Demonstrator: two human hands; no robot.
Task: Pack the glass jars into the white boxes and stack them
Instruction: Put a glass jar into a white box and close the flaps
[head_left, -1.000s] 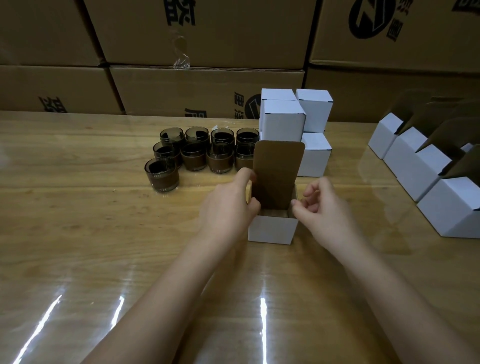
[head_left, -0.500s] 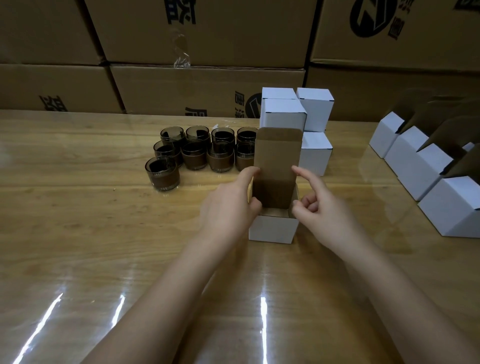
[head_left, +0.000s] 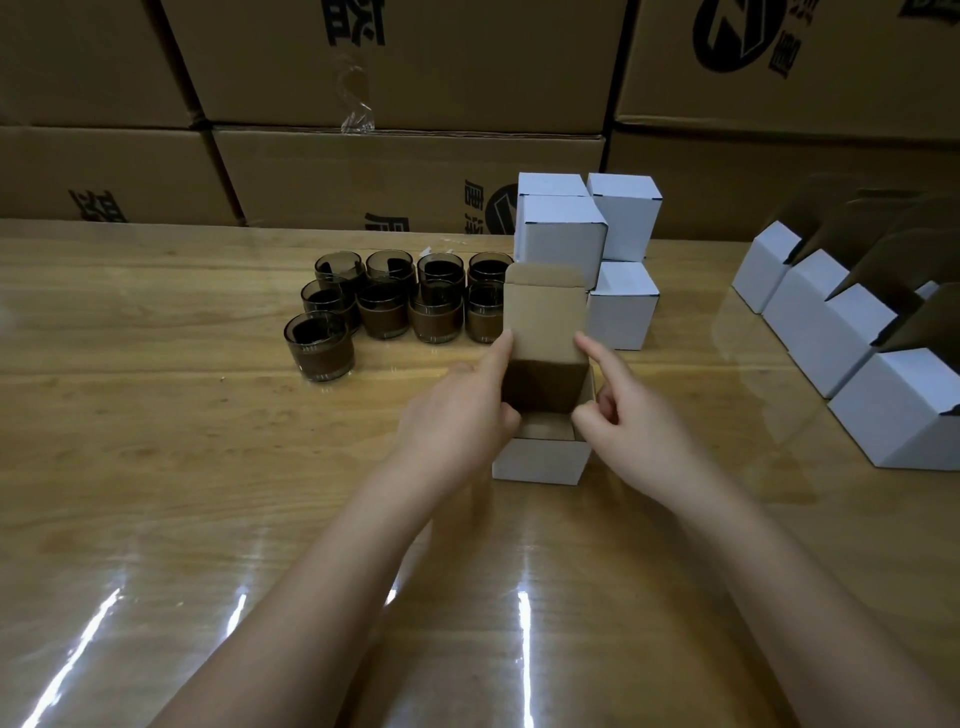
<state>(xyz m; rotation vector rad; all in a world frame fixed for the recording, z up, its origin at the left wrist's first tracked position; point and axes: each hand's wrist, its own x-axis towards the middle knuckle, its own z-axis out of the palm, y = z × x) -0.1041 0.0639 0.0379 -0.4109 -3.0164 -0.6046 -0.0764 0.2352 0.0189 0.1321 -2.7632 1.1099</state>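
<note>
An open white box (head_left: 540, 460) stands in the middle of the table, its brown lid flap (head_left: 543, 317) upright. My left hand (head_left: 457, 415) holds the box's left side, thumb over the rim and index finger stretched up the lid's left edge. My right hand (head_left: 634, 421) pinches the right side flap, its index finger on the lid's right edge. The box's inside shows only brown card; whether a jar is in it is hidden. Several dark glass jars (head_left: 384, 306) stand in rows to the left behind the box.
Closed white boxes (head_left: 563, 234) are stacked just behind the open one, with one more low box (head_left: 623, 304) beside them. A row of open white boxes (head_left: 852, 332) lines the right side. Big cardboard cartons (head_left: 405, 171) wall off the table's far edge.
Both index fingers have stretched up along the lid flap's side edges. The right hand has uncurled from beside the box's right flap to reach the lid. The box stays in place.
</note>
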